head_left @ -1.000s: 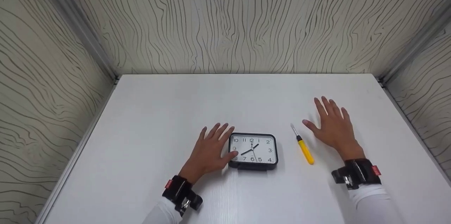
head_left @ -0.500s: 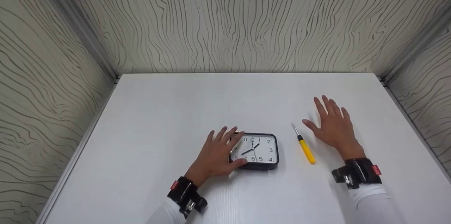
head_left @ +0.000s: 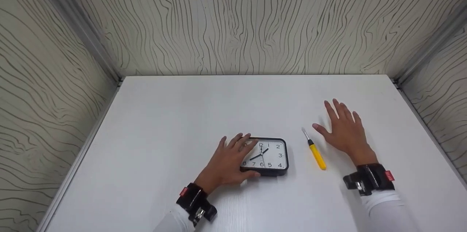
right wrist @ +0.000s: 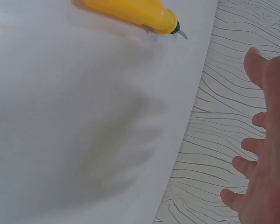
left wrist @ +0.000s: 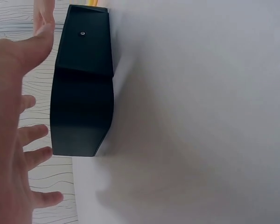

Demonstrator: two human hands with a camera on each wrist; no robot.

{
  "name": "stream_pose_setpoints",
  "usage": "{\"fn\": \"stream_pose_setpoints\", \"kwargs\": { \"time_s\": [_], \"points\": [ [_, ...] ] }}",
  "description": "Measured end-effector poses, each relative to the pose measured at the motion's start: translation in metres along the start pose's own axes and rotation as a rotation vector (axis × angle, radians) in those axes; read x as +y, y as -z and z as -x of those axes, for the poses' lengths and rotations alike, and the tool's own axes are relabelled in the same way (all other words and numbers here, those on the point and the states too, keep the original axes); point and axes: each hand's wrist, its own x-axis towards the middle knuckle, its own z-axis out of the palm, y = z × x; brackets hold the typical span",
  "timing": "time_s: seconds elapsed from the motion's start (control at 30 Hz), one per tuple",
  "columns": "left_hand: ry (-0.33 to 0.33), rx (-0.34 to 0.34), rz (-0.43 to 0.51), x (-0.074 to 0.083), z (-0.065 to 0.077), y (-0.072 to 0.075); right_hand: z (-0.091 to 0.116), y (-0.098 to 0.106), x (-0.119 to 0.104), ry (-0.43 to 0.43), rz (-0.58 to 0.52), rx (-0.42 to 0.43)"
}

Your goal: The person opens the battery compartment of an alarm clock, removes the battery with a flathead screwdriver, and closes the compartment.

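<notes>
A rectangular black-framed clock lies face up on the white table. My left hand is over its left end, fingers spread toward the top edge and the thumb by the bottom edge. Seen from the left wrist, the dark side of the clock is beside the fingers and thumb; whether they touch it I cannot tell. A screwdriver with a yellow handle and metal shaft rests right of the clock. Beyond it, my right hand hovers with fingers spread, holding nothing; the right wrist view shows the yellow screwdriver handle apart from the fingers.
The white table is bounded at the back by a wood-grain patterned panel. Similar panels stand at left and right, with grey metal posts at the corners. Each wrist wears a black camera band.
My left hand has moved to the right, from the clock's left edge to over its left end, with the thumb dropping to the bottom edge. The right hand and screwdriver stay practically still.
</notes>
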Motion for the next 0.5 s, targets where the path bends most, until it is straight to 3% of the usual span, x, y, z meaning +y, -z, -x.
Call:
{"fn": "stream_pose_setpoints", "kwargs": {
  "time_s": [0.5],
  "points": [
    [-0.010, -0.031, -0.053, 0.0030, -0.0043, -0.0028, -0.0019, -0.0054, 0.0006, 0.018, -0.016, 0.026]
  ]
}}
